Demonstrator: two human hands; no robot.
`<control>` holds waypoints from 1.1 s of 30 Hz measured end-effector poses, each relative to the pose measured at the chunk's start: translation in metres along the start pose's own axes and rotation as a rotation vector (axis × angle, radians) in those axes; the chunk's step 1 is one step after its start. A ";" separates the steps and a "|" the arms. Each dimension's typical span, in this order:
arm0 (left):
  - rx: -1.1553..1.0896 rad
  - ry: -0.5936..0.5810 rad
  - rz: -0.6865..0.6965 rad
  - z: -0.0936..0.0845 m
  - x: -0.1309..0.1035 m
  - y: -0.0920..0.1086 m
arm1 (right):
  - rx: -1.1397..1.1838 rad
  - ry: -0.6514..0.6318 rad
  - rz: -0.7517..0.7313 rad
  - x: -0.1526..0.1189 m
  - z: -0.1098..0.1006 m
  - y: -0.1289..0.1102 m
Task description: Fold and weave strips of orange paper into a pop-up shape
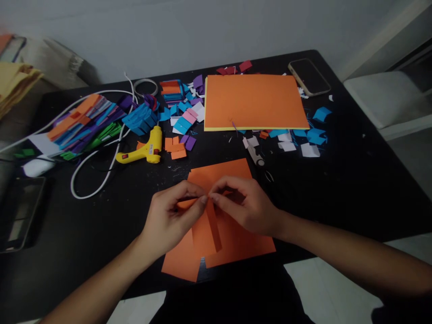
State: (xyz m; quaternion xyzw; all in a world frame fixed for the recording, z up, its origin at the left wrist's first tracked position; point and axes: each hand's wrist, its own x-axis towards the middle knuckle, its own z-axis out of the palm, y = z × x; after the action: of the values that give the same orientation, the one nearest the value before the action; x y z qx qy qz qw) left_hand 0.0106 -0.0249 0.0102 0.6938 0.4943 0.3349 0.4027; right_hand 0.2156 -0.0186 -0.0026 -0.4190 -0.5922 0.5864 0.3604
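- Two hands meet over the near part of the bench [354, 189]: the left hand [170, 216] comes in from the lower left, the right hand [251, 207] from the lower right, with both wrists angled inward.
- Each hand is pinched, thumb to forefinger, on the far end of one orange strip [202, 231]; the two sets of fingertips almost touch, and the other fingers curl under.
- One strip is held, lying above one larger orange sheet [248, 240]; one narrower orange piece [180, 261] shows at the lower left, a gap parting their near edges.
- One yellow glue gun [150, 148] lies beyond the left hand, one phone [309, 77] at the far right corner, and one orange-topped paper stack [256, 101] across the middle; the paper scraps [184, 125] are too many and too overlapped to count.
- The strip's long axis runs from the fingertips back toward the person, its near end leaning slightly right; a darker band, seemingly a folded edge, follows its right side lengthwise.
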 end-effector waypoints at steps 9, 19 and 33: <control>-0.050 -0.010 -0.057 0.001 0.002 0.002 | 0.026 0.005 0.022 0.000 0.000 0.001; -0.183 -0.042 -0.191 -0.001 0.006 0.004 | 0.069 -0.031 -0.010 0.000 -0.001 0.002; -0.333 -0.101 -0.266 -0.001 0.006 0.003 | 0.162 0.007 0.036 0.001 0.000 0.002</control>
State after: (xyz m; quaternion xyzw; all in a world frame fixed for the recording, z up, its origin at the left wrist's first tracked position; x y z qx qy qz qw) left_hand 0.0126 -0.0190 0.0141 0.5623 0.4987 0.3203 0.5767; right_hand 0.2151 -0.0178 -0.0047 -0.4014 -0.5339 0.6372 0.3844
